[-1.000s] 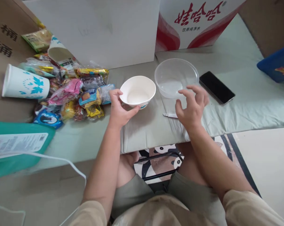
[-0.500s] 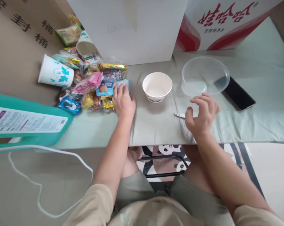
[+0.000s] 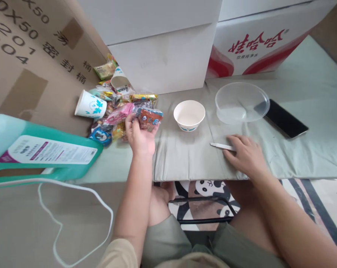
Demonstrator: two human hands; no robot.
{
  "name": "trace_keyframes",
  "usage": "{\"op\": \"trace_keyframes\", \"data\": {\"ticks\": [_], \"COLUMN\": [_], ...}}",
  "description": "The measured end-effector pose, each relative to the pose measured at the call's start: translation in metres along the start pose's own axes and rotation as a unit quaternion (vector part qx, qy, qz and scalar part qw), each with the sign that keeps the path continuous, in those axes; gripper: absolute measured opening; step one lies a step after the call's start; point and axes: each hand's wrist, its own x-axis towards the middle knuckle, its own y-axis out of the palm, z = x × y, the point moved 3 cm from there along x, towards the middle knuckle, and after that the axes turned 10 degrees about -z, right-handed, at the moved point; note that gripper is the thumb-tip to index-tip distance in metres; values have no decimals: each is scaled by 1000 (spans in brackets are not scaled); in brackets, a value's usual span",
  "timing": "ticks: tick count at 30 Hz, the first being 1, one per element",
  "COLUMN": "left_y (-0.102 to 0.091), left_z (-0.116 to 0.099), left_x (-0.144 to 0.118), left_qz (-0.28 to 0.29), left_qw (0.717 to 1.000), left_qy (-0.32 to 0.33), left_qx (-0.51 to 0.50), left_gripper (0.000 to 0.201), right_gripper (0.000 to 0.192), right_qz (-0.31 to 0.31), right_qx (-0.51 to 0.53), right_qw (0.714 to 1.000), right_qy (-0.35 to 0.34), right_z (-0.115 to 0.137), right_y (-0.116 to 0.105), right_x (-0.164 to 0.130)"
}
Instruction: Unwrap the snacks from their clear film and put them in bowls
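My left hand (image 3: 140,137) is turned palm up, its fingers closed around a small wrapped snack (image 3: 149,118) with a reddish-brown face and a blue edge. Behind it lies a pile of wrapped snacks (image 3: 119,113). My right hand (image 3: 246,154) rests low on the cloth, thumb and fingers closing on the end of a slim white craft knife (image 3: 222,146). The knife's tip points left; its other end is hidden under the fingers. Between my hands, farther back, stands a white paper bowl (image 3: 189,115) with blue-green leaf print.
A clear plastic tub (image 3: 226,106) and a black phone (image 3: 287,119) lie at the right. White cartons (image 3: 162,63) line the back. At the left are a paper cup (image 3: 90,105), a green jug (image 3: 86,169) and a tall brown cardboard box (image 3: 25,93).
My left hand has lifted a wrapped snack from the pile and turned its palm up. My right hand has come down from above the cloth onto the craft knife. The view has shifted.
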Motion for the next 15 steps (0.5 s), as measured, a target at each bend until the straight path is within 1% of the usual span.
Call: {"op": "trace_keyframes", "data": {"ticks": [1,2,3,5,6,8,10,11,13,15], "left_y": [1,3,4,6,6,7,6,6,5,4], "left_z": [2,2,1,-3,-6,-10,-11,-11,-8,-4], "left_x": [-2,-4,-7,-15,-20,-28,-36,-40,-46,-52], "left_qz": [35,71,105,166,191,231,257,263,266,272], "left_qw": [998,993,988,977,972,963,957,955,952,948], "left_qy": [-53,-90,-112,-131,-134,-136,-136,-136,-147,-166], "left_qx": [-16,-22,-24,-19,-15,-1,4,-1,-13,-10], "left_gripper": [35,45,56,75,80,80,75,73,68,65], "right_gripper": [32,28,26,22,22,22,28,32,39,39], "right_qz": [10,11,8,-2,-6,-1,19,35,66,74], "right_qx": [-4,2,17,70,111,216,336,398,514,606], "right_qw": [1000,1000,1000,997,994,975,939,912,845,774], "right_qy": [3,6,9,18,24,43,72,90,132,167], "right_z": [-5,-9,-11,-7,-2,16,40,53,78,99], "right_y": [1,2,2,0,-1,-2,0,2,8,14], "right_x": [-2,-3,-3,-1,1,3,4,4,4,5]}}
